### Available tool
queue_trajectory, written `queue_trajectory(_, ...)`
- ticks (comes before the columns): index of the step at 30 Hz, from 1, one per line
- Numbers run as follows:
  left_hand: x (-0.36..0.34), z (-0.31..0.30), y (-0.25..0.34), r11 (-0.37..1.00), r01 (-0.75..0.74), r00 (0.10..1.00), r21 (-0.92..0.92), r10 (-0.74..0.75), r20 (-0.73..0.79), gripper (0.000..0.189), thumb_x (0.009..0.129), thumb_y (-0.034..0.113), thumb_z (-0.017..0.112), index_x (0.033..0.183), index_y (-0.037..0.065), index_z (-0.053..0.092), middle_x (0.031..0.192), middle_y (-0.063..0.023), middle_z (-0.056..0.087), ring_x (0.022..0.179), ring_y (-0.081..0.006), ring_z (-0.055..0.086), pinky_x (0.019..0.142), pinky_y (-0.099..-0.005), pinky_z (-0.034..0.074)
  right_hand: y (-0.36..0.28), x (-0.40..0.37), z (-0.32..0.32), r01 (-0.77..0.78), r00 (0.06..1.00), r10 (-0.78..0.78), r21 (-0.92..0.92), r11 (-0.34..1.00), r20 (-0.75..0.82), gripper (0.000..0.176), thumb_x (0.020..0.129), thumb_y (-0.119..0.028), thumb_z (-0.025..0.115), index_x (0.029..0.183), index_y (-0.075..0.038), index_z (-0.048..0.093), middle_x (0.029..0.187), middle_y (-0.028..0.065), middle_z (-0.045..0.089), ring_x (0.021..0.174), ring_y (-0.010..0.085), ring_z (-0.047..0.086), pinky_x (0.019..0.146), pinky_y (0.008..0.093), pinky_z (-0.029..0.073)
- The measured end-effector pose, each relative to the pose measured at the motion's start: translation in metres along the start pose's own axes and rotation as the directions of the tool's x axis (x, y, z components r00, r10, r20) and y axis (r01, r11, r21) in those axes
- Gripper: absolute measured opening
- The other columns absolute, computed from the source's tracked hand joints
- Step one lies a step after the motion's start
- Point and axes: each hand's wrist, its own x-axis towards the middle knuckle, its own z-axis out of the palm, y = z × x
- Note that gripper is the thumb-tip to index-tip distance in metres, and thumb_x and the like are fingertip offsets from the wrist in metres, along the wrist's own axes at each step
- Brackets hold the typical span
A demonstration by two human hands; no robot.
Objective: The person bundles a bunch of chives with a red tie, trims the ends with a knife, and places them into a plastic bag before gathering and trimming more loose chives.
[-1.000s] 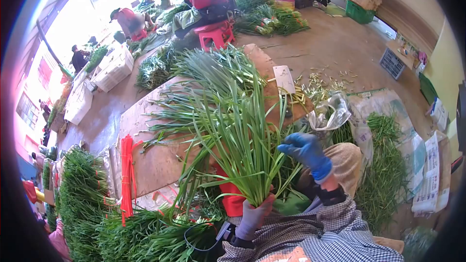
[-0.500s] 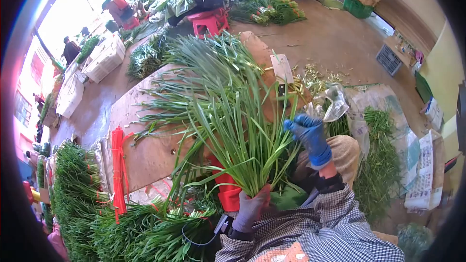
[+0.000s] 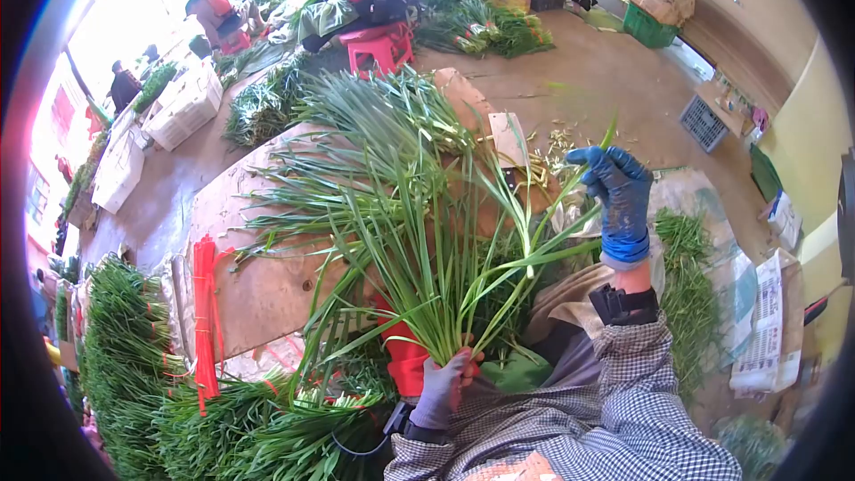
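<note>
In a grey glove, my left hand [image 3: 448, 383] is closed round the base of a bunch of garlic greens [image 3: 436, 276]. Their long flat leaves fan upward and outward above the fist. My right hand [image 3: 621, 200], in a blue glove, is raised right of the bunch with its fingers pinched on a green leaf [image 3: 610, 134]. The leaf's tip sticks up past the fingers, and a blade stretches from the bunch toward this hand. A loose pile of garlic greens [image 3: 383, 120] lies on the wooden board [image 3: 267, 294] beyond the bunch.
Red ties [image 3: 205, 321] hang at the board's left edge. Tied green bundles [image 3: 125, 330] are stacked at left. Right of my knee lie loose greens [image 3: 686, 303] on plastic sheeting. A person sits on a pink stool [image 3: 378, 49] ahead; white crates [image 3: 183, 107] stand at left.
My right hand has moved up and right, away from the bunch, with a leaf now in its fingers. Some blades on the bunch's right side are drawn outward. My left hand keeps its grip.
</note>
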Motion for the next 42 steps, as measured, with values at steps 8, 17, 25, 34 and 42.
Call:
queue_trajectory(8,0.008,-0.002,-0.013,0.998,-0.03,0.999,0.053,0.031,-0.023,0.039,0.087,0.017,0.068,0.121,0.003,0.058,0.088,-0.0122,0.069,0.055,-0.0052,0.048,0.046,-0.0195,0.039,-0.043,0.018,-0.012,0.127,0.989,-0.123,0.035,0.991,-0.087,0.017,0.089,-0.015,0.067,0.093,0.001,0.07,0.089,0.0105,0.072,0.061,0.0061,0.054,0.059,0.0196,0.045)
queue_trajectory(17,0.028,-0.022,-0.008,0.6,0.431,0.875,-0.674,-0.097,0.474,0.018,0.096,0.022,0.058,0.097,0.004,0.057,0.068,0.0013,0.051,0.05,-0.0012,0.034,0.04,-0.0163,0.029,-0.06,0.019,-0.035,0.242,0.962,-0.238,0.014,0.97,-0.135,0.016,0.091,-0.016,0.065,0.092,0.0,0.07,0.091,0.0118,0.072,0.06,0.0053,0.054,0.056,0.0187,0.044)
queue_trajectory(25,0.014,0.064,0.02,0.764,0.41,0.877,-0.498,-0.18,0.446,0.033,0.098,0.02,0.053,0.128,0.004,0.049,0.112,-0.0078,0.062,0.053,0.0005,0.035,0.043,-0.0144,0.033,-0.053,-0.077,0.014,-0.131,0.99,0.122,0.125,0.983,0.075,0.014,0.088,-0.016,0.067,0.085,-0.003,0.068,0.08,0.0096,0.071,0.055,0.0034,0.056,0.049,0.0178,0.044)
queue_trajectory(34,0.031,0.057,0.008,0.544,0.564,0.726,-0.621,0.031,0.687,0.037,0.101,0.018,0.044,0.134,0.003,0.044,0.124,-0.0146,0.059,0.055,-0.0021,0.038,0.047,-0.0154,0.039,-0.019,-0.126,-0.012,-0.258,0.964,0.264,-0.105,0.96,0.041,0.013,0.086,-0.007,0.06,0.076,-0.004,0.066,0.074,0.0023,0.065,0.056,0.0023,0.045,0.051,0.0192,0.033)
queue_trajectory(42,0.035,0.055,0.006,0.636,0.517,0.773,-0.573,-0.06,0.631,0.03,0.101,0.017,0.044,0.128,0.002,0.046,0.101,-0.0064,0.061,0.052,-0.0017,0.034,0.043,-0.0153,0.034,0.002,-0.135,-0.04,-0.047,0.985,0.118,-0.453,0.89,0.13,0.01,0.081,0.001,0.058,0.081,-0.003,0.067,0.075,0.0014,0.06,0.066,0.0102,0.052,0.058,0.0223,0.038)
